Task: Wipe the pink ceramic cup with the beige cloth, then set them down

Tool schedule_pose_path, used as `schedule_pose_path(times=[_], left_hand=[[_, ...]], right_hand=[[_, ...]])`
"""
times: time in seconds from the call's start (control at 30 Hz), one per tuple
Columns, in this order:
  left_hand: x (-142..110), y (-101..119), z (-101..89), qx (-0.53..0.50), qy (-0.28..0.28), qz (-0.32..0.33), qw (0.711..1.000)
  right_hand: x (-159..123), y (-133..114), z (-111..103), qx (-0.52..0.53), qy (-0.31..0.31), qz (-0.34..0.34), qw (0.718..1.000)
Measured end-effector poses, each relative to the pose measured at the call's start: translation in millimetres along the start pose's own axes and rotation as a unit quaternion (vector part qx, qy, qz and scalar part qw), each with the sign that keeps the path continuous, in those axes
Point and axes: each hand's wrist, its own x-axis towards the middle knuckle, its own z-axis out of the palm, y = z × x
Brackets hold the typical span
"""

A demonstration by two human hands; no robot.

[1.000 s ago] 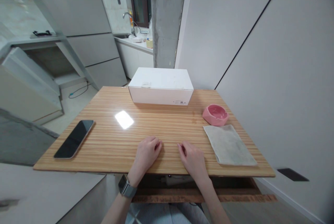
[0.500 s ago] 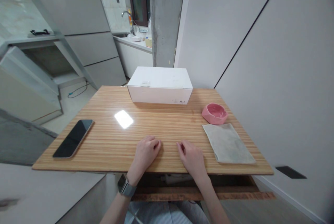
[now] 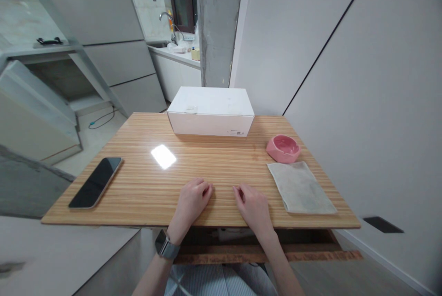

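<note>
My left hand (image 3: 193,197) rests in a loose fist on the wood-grain table (image 3: 221,162), near its front edge, with a watch (image 3: 167,245) on the wrist. A short gap to the right, my right hand (image 3: 252,205) lies curled the same way, thumb side inward. Nothing shows in either hand. Closest to the right hand is a folded grey cloth (image 3: 301,188) lying flat. Just behind the cloth sits a pink bowl (image 3: 283,149). Toward the table's left edge lies a phone (image 3: 95,182), its dark screen up.
A closed white box (image 3: 211,112) stands at the table's back edge. Below the front edge, an open drawer (image 3: 238,255) juts out over my lap. The white wall (image 3: 366,102) runs along the right side. Farther back are a sink counter and a concrete pillar (image 3: 221,24).
The whole view has shifted very slightly. Both hands and the objects on the table keep their places.
</note>
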Motion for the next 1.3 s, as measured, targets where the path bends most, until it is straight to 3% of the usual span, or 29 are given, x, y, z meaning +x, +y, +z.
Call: schedule_pose_path(times=[0.5, 0.73, 0.87, 1.0, 1.1, 1.2, 1.3], left_hand=[[-0.2, 0.7, 0.2, 0.014, -0.01, -0.009, 1.0], [12.9, 9.3, -1.5, 0.022, -0.065, -0.03, 0.997], [41.9, 46.0, -18.0, -0.079, -0.098, -0.026, 0.992], [87.0, 105.6, -27.1, -0.243, -0.018, 0.124, 0.962], [126.6, 145.0, -5.4, -0.318, 0.026, 0.186, 0.929], [162.5, 170.3, 34.6, -0.336, 0.043, 0.116, 0.934], [184.1, 184.5, 68.5, -0.324, 0.01, 0.053, 0.944]], right_hand=[[-1.6, -0.7, -0.6, 0.003, 0.003, 0.001, 1.0], [-4.3, -2.3, -2.3, -0.001, 0.012, 0.004, 1.0], [-5.8, -1.7, -2.4, -0.01, 0.01, -0.002, 1.0], [-8.2, 1.0, -0.2, -0.036, 0.016, -0.001, 0.999], [-10.5, 2.6, -0.2, -0.044, 0.021, 0.014, 0.999], [-11.2, 2.2, -2.8, -0.027, 0.005, 0.012, 1.0], [-10.6, 0.5, -5.8, -0.036, -0.016, 0.029, 0.999]])
